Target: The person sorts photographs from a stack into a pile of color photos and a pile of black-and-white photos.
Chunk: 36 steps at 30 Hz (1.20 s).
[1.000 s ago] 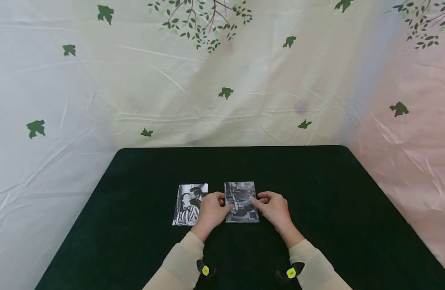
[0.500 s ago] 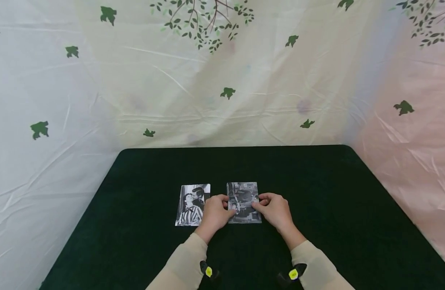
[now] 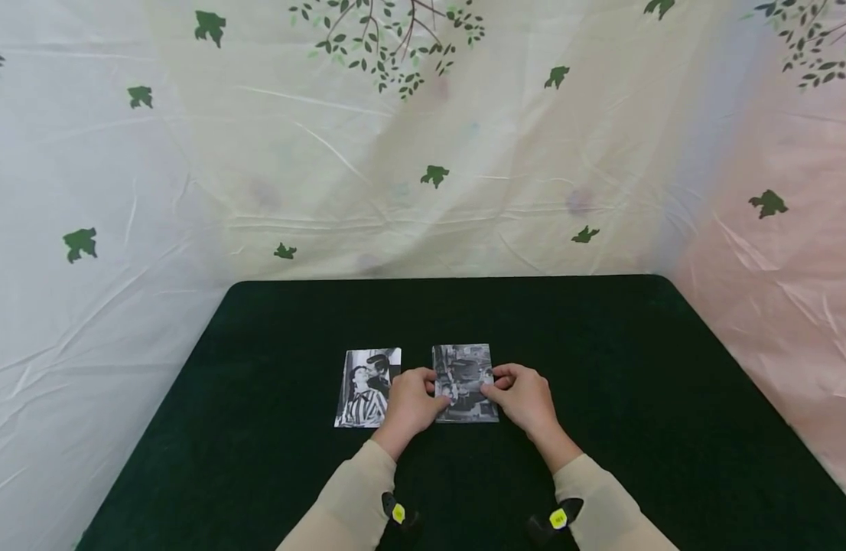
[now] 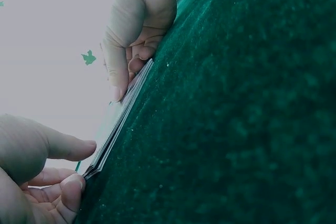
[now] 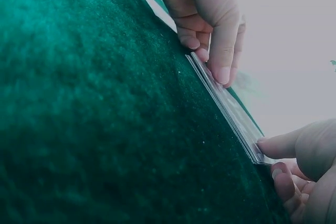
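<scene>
A stack of black-and-white photo cards (image 3: 462,367) lies on the dark green tabletop, its layered edges (image 4: 123,121) showing in the left wrist view. My left hand (image 3: 409,402) pinches the stack's left side, thumb on top and fingers curled at the edge. On the opposite side my right hand (image 3: 525,396) holds it the same way, its thumb (image 5: 278,145) pressing the top card near a corner. Left of the stack lies a separate black-and-white photo card (image 3: 361,390) of a figure in stripes; my left hand overlaps its right part in the head view.
The green cloth-covered table (image 3: 292,321) has rounded far corners. Pale fabric walls (image 3: 368,153) printed with leaves and branches stand behind it and on both sides. A dark wrist strap with a yellow tag (image 3: 558,519) sits on each sleeve.
The head view has shifted slightly, moving the whole scene a little rightward. Both thumbs have slid slightly toward the near edge of the stack; both hands keep their grip on it.
</scene>
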Tool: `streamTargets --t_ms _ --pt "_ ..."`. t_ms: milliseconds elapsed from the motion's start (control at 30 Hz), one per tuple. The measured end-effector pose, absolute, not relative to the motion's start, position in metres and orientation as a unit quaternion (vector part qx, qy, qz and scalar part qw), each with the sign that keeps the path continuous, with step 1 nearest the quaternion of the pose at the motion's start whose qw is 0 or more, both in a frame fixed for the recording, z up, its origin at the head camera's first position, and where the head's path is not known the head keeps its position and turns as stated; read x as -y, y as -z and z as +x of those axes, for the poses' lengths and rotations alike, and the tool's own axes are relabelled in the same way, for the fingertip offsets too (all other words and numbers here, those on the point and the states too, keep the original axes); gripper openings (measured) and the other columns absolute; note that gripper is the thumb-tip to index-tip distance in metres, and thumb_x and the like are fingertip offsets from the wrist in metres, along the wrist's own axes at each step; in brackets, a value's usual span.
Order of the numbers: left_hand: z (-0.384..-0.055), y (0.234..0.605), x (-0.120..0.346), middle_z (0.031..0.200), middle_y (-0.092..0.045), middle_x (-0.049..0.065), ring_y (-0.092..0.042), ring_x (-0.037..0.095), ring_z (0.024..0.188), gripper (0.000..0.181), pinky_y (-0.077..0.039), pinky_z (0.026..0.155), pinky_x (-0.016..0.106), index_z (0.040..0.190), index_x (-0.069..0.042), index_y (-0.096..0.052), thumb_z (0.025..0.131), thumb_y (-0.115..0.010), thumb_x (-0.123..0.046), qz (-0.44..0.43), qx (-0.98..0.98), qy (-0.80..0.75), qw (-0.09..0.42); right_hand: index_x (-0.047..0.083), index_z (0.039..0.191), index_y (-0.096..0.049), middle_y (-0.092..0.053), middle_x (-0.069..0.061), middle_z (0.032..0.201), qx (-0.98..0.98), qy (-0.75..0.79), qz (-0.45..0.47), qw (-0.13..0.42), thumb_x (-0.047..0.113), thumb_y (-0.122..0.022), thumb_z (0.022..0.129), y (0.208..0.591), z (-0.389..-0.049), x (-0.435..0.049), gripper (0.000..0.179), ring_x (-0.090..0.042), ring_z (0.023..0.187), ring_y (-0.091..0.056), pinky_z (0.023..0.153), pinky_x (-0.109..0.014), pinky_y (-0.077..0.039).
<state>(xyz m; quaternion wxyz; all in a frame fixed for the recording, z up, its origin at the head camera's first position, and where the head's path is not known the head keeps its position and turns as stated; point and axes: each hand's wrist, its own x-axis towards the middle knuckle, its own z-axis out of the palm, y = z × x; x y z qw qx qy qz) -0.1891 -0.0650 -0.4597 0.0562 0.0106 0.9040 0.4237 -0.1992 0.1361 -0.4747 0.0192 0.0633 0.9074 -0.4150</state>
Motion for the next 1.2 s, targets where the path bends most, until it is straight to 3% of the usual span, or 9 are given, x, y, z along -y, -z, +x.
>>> streamTargets --t_ms 833,1200 --pt "-0.1843 0.4603 0.0608 0.097 -0.064 0.006 -0.056 0.017 0.084 0.043 -0.049 0.073 0.036 0.117 0.0 -0.065 0.081 -0.077 -0.021 0.002 -0.897 -0.44 0.033 0.011 0.109 -0.068 -0.061 -0.005 0.084 -0.891 0.447 0.075 0.011 0.028 -0.073 0.086 0.4735 -0.1954 -0.1378 0.028 -0.019 0.069 -0.056 0.058 -0.031 -0.046" --pt "-0.1861 0.4602 0.0592 0.089 -0.064 0.004 -0.058 0.015 0.078 0.033 -0.05 0.069 0.032 0.111 -0.001 -0.068 0.082 -0.075 -0.016 -0.001 -0.89 -0.456 0.015 0.011 0.108 -0.068 -0.061 -0.006 0.087 -0.879 0.468 0.091 0.007 0.026 -0.072 0.087 0.4729 -0.1952 -0.1379 0.026 -0.02 0.074 -0.056 0.059 -0.031 -0.047"
